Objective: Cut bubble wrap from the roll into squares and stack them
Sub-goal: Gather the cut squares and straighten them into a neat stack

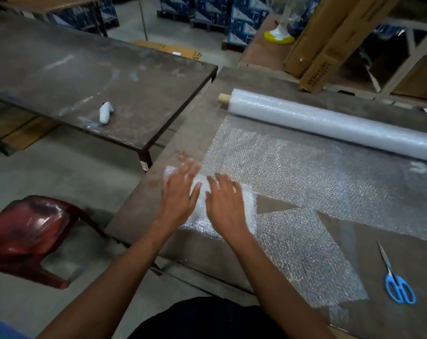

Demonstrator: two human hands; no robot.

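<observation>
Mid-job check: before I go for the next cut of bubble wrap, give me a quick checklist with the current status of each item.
1. Both hands free: left hand and right hand lie flat on the stack of cut squares, holding nothing: ok.
2. Scissors within sight, lying on the table to the right: ok.
3. Sheet unrolled from the roll: ok.
4. Loose cut piece not yet stacked: not ok.
5. Stack edges aligned: cannot tell, hands cover it.
</observation>
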